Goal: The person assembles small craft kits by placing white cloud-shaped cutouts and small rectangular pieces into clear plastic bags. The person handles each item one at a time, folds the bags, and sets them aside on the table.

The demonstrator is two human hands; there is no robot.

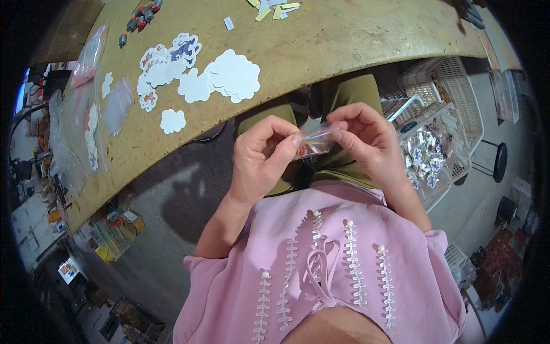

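Note:
Above my lap I hold a small clear plastic bag (314, 147) with both hands. Small red and yellowish things show inside it, too small to name. My left hand (264, 155) pinches the bag's left end between thumb and forefinger. At its right end, my right hand (366, 137) grips the upper edge with thumb and fingers. On the table beyond lie white cloud-shaped cards (234, 75) in a loose pile, next to scalloped printed cards (166, 63). One single white card (173, 121) lies nearer the table edge.
Clear plastic bags (117, 106) lie at the table's left. Small red-and-grey cylinders (143, 17) and paper slips (275, 10) sit farther back. To my right, a white basket (458, 109) stands beside a clear bin holding many small packets (427, 157). The table's edge (344, 73) curves before my knees.

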